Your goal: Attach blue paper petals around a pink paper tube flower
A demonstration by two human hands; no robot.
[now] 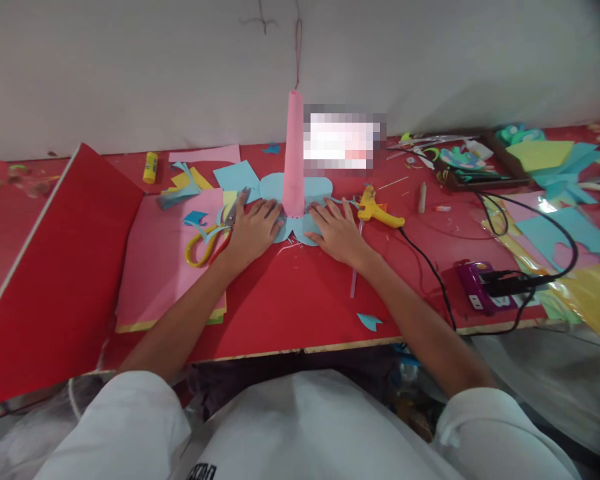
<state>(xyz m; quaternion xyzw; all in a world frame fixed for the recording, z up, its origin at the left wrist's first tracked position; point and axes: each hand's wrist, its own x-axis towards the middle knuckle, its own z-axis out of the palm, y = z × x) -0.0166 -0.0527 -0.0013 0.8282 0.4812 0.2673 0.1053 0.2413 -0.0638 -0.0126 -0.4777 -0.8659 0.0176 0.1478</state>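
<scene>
A tall pink paper cone (pixel 294 153) stands upright on a light blue paper shape with rounded lobes (pixel 319 188), which lies on the red table. My left hand (pixel 255 228) rests on the left side of the blue shape, fingers spread. Flat on its right side lies my right hand (pixel 337 227), fingers also apart. Both hands press near the foot of the cone without gripping it. Scissors with yellow and red handles (pixel 200 250) lie beside my left wrist. Just right of my right hand is a yellow glue gun (pixel 380 212), its black cord running toward me.
Pink paper sheets (pixel 165 260) lie at left beside an upright red board (pixel 65 273). A yellow glue stick (pixel 151 167) stands behind them. A purple power box (pixel 480 287) with cables sits at right, near a dark tray of scraps (pixel 505 160). A blue scrap (pixel 369 322) lies near the front edge.
</scene>
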